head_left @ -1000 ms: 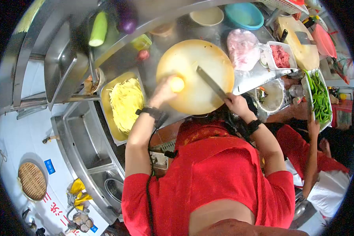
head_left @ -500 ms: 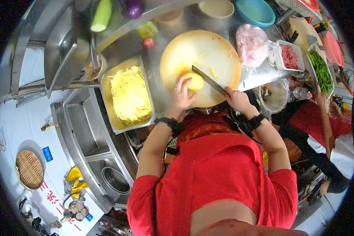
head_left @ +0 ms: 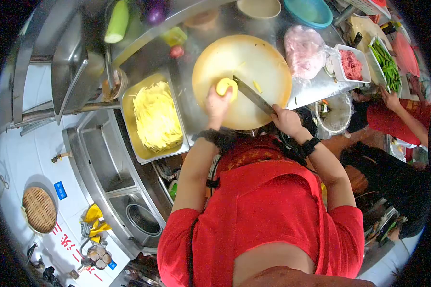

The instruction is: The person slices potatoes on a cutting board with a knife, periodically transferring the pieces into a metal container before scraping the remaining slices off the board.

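My left hand (head_left: 217, 106) is closed around a peeled yellow potato (head_left: 225, 86), holding it over the left half of a round cutting board (head_left: 268, 62). A pale face of the potato is turned upward. In my right hand (head_left: 287, 120) is the handle of a knife (head_left: 255, 97), whose blade slants across the board with its tip close to the potato. A thin potato strip (head_left: 257, 86) lies just beyond the blade. To the left of the board, a metal tray (head_left: 128, 106) holds a heap of potato shreds (head_left: 154, 117).
Bagged meat (head_left: 305, 52), a white tub of minced meat (head_left: 352, 65) and a tray of green peppers (head_left: 387, 64) stand at right. A small red onion (head_left: 176, 51) and bowls sit behind the board. A co-worker's arm (head_left: 407, 117) reaches in at right; a sink (head_left: 105, 158) is at left.
My left hand has shifted slightly left and turned the potato, so its pale face shows. The knife stays nearly in place. At right, the co-worker has moved, an arm reaching beside the peppers.
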The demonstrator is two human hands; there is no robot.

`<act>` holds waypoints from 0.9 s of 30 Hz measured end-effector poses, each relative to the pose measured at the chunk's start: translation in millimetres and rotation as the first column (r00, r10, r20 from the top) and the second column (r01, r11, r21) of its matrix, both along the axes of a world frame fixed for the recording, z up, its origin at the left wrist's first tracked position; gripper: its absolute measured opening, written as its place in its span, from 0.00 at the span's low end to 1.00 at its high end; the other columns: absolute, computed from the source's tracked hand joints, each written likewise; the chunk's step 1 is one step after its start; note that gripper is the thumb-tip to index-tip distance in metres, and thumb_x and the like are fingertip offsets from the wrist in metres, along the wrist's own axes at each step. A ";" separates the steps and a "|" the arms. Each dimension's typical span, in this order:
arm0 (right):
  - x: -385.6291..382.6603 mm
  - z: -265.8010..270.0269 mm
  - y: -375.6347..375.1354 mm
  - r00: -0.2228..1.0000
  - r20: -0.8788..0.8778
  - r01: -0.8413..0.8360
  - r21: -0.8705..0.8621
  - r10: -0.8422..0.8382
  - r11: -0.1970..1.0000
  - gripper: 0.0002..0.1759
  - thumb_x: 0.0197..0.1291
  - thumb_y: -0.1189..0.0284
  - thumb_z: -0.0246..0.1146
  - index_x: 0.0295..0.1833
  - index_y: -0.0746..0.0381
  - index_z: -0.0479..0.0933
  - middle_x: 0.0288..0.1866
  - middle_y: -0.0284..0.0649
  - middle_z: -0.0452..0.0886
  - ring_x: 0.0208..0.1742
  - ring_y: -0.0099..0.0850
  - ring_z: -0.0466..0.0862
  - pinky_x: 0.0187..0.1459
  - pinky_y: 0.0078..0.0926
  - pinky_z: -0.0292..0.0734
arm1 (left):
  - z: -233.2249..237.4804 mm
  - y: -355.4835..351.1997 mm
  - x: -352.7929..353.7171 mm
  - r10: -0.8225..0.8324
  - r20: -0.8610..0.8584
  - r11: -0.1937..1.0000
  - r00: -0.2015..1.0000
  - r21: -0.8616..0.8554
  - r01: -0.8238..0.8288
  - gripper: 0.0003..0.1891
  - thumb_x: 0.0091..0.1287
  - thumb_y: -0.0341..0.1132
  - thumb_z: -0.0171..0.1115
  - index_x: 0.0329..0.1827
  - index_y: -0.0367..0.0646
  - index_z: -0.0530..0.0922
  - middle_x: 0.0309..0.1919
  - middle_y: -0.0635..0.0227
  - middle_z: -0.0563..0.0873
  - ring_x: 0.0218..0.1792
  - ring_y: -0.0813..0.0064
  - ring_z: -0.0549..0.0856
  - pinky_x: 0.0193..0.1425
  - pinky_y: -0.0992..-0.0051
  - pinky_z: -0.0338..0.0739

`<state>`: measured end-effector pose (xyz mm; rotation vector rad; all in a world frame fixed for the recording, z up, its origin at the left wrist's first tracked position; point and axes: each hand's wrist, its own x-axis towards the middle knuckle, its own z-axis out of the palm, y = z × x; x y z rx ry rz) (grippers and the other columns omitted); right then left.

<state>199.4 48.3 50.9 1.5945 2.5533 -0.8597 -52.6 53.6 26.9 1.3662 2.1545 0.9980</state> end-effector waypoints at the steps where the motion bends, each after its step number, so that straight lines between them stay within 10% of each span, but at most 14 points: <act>1: -0.3 0.3 -0.1 1.000 0.010 0.002 -0.007 -0.002 1.000 0.14 0.60 0.64 0.53 0.49 0.59 0.69 0.30 0.51 0.80 0.33 0.49 0.81 0.33 0.46 0.76 | -2.1 0.8 -5.5 0.119 0.364 0.973 0.924 -0.230 -0.035 0.24 0.50 0.43 0.67 0.46 0.38 0.75 0.42 0.52 0.80 0.45 0.53 0.78 0.49 0.61 0.73; 3: -1.8 1.9 0.5 1.000 -0.006 0.001 -0.015 -0.001 1.000 0.15 0.59 0.64 0.53 0.49 0.59 0.69 0.30 0.51 0.80 0.33 0.49 0.81 0.33 0.46 0.76 | -15.3 -9.4 -2.1 0.119 0.271 0.968 0.955 -0.246 -0.051 0.20 0.54 0.43 0.65 0.44 0.37 0.76 0.41 0.51 0.80 0.44 0.52 0.78 0.50 0.62 0.72; 5: -2.1 3.0 -1.1 1.000 -0.018 0.005 -0.028 -0.006 1.000 0.15 0.58 0.65 0.54 0.49 0.59 0.69 0.30 0.51 0.80 0.33 0.49 0.81 0.33 0.46 0.76 | -6.5 -22.6 10.1 -0.005 -0.130 0.992 0.991 0.125 0.021 0.20 0.60 0.41 0.60 0.49 0.34 0.73 0.46 0.50 0.77 0.49 0.52 0.75 0.55 0.62 0.69; 16: 3.8 1.1 -9.7 0.996 0.049 -0.079 0.060 0.077 0.995 0.12 0.56 0.67 0.54 0.45 0.58 0.69 0.23 0.49 0.79 0.26 0.46 0.81 0.27 0.44 0.75 | -10.1 -67.5 24.8 -0.027 0.187 0.959 0.982 0.283 -0.027 0.17 0.60 0.34 0.62 0.50 0.37 0.72 0.49 0.51 0.72 0.51 0.52 0.72 0.57 0.62 0.68; 19: 4.8 5.3 -9.0 0.998 0.039 -0.061 0.099 0.058 0.993 0.12 0.57 0.67 0.54 0.45 0.59 0.69 0.23 0.48 0.79 0.26 0.46 0.81 0.27 0.44 0.75 | -13.7 -68.7 19.9 0.016 0.108 0.949 0.994 0.313 -0.049 0.19 0.59 0.34 0.63 0.50 0.37 0.71 0.49 0.51 0.71 0.50 0.53 0.73 0.56 0.62 0.68; 21: 7.8 4.6 -8.2 0.994 0.044 -0.106 0.099 0.102 0.989 0.12 0.57 0.67 0.55 0.45 0.60 0.69 0.23 0.47 0.79 0.26 0.46 0.81 0.26 0.43 0.74 | -14.1 -64.8 18.3 -0.190 -0.185 0.908 0.964 0.340 0.245 0.18 0.56 0.31 0.63 0.50 0.39 0.72 0.49 0.54 0.72 0.49 0.55 0.75 0.54 0.63 0.70; 25: 18.4 20.3 -9.3 0.988 0.031 -0.154 0.139 0.152 0.978 0.12 0.56 0.67 0.56 0.44 0.60 0.70 0.24 0.45 0.80 0.26 0.44 0.81 0.25 0.42 0.74 | 1.0 -59.2 9.8 -0.275 -0.008 0.910 0.961 0.320 0.263 0.16 0.52 0.27 0.61 0.46 0.40 0.76 0.47 0.58 0.74 0.47 0.58 0.76 0.53 0.63 0.70; 27: 23.2 18.8 -7.8 0.990 0.034 -0.142 0.186 0.138 0.972 0.12 0.56 0.68 0.56 0.45 0.60 0.70 0.24 0.44 0.79 0.25 0.42 0.81 0.25 0.40 0.74 | 13.2 -58.3 5.1 -0.326 -0.346 0.869 0.880 0.256 0.423 0.14 0.50 0.25 0.59 0.42 0.42 0.78 0.44 0.62 0.76 0.45 0.62 0.77 0.49 0.65 0.72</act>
